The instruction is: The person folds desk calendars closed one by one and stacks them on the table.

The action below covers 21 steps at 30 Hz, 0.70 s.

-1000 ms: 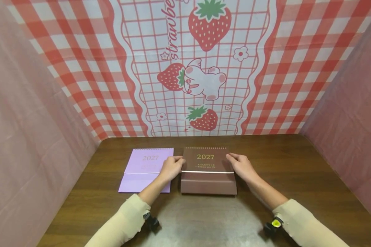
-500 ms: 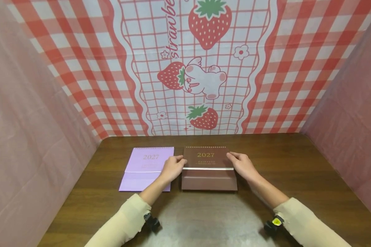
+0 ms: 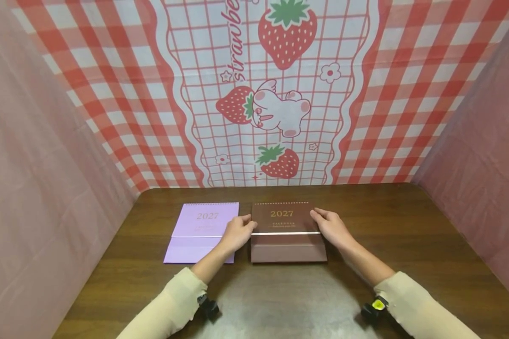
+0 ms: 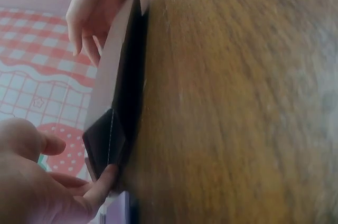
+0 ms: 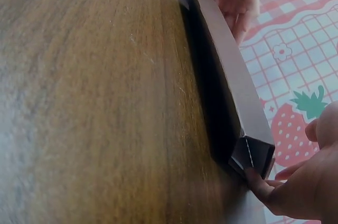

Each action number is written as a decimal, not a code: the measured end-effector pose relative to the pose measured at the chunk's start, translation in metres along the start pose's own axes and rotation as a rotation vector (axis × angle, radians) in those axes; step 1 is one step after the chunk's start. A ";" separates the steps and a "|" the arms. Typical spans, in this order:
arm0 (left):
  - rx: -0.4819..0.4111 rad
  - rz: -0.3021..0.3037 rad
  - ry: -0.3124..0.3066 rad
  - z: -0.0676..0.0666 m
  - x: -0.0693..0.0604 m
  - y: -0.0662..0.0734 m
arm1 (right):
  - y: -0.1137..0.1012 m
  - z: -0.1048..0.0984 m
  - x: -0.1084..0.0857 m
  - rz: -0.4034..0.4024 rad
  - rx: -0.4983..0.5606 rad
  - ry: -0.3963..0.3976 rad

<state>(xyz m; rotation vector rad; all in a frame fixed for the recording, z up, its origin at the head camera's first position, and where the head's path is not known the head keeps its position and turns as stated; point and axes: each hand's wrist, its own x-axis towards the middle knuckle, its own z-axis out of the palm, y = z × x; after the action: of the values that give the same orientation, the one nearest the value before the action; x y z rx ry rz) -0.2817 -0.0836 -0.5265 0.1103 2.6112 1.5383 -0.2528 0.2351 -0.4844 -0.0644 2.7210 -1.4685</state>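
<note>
A brown 2027 desk calendar (image 3: 282, 226) stands near the middle of the table, with a white line across its front. My left hand (image 3: 237, 233) touches its left side; in the left wrist view a fingertip rests on the dark end of the calendar (image 4: 105, 89), while the thumb is apart from it. My right hand (image 3: 332, 228) touches its right side in the same way; in the right wrist view one finger meets the folded end of the calendar (image 5: 235, 71), the thumb held off it. A lilac 2027 calendar (image 3: 191, 233) stands just left, partly behind my left hand.
The brown wooden table (image 3: 288, 301) ends at a red-and-white checked cloth (image 3: 127, 94) with strawberries, hung behind it. Pink curtains (image 3: 38, 165) hang at both sides. A small black camera (image 3: 209, 308) sits on each wrist.
The brown calendar's front edge has shifted slightly back and to the right, closer in line with the lilac one's front edge. Both hands stay at its sides with barely any movement.
</note>
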 end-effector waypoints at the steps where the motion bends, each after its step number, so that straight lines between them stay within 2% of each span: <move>1: 0.000 -0.002 0.002 0.000 0.002 -0.002 | 0.007 0.002 0.004 -0.007 -0.002 0.021; 4: 0.004 -0.008 0.003 0.000 0.005 -0.006 | 0.015 0.003 0.008 -0.008 0.009 0.005; 5: 0.007 -0.009 0.001 0.000 0.006 -0.007 | 0.018 0.005 0.009 -0.012 -0.002 0.026; 8: 0.024 0.003 0.009 0.000 0.007 -0.008 | -0.003 0.002 -0.003 0.016 0.005 -0.014; 11: 0.021 0.003 0.012 0.000 0.006 -0.008 | -0.010 0.001 -0.007 0.022 -0.012 -0.015; 12: 0.018 0.003 0.012 0.000 0.006 -0.008 | -0.006 0.001 -0.004 0.029 -0.008 -0.030; 17: 0.013 -0.002 0.006 -0.002 0.004 -0.008 | 0.054 0.009 0.030 -0.010 -0.024 -0.014; 19: 0.027 0.006 0.012 -0.003 0.004 -0.007 | 0.056 0.009 0.030 -0.018 -0.032 -0.007; 21: 0.063 0.024 0.024 -0.003 0.005 -0.006 | 0.041 0.006 0.020 -0.023 -0.048 -0.017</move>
<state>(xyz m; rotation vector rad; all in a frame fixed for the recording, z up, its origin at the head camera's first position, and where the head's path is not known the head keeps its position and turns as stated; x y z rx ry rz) -0.2874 -0.0888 -0.5302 0.1291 2.6873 1.4736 -0.2732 0.2509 -0.5226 -0.1098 2.7513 -1.4023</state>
